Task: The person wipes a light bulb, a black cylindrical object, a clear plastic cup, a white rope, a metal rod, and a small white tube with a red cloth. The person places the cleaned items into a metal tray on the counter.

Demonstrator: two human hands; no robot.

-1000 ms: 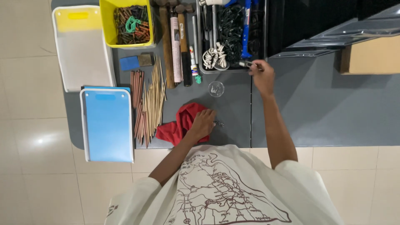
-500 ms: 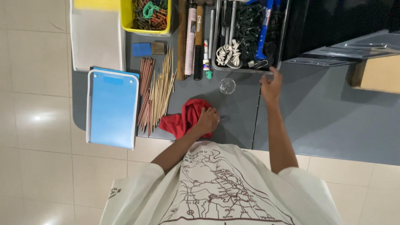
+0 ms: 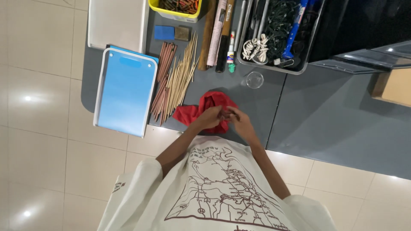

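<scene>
Hands together over red cloth (image 3: 204, 112) at near edge of grey table (image 3: 342, 124). Left hand (image 3: 209, 116) resting on cloth, fingers curled onto it; right hand (image 3: 239, 119) touching left, grasp not discernible. Beyond fingertips: clear glass (image 3: 254, 79). Left of left hand: wooden sticks (image 3: 177, 81), blue-and-white tray (image 3: 125, 92).

One camera sits on the person's head and looks straight down, quite high above the grey table (image 3: 325, 115) and floor (image 3: 51, 171)
</scene>
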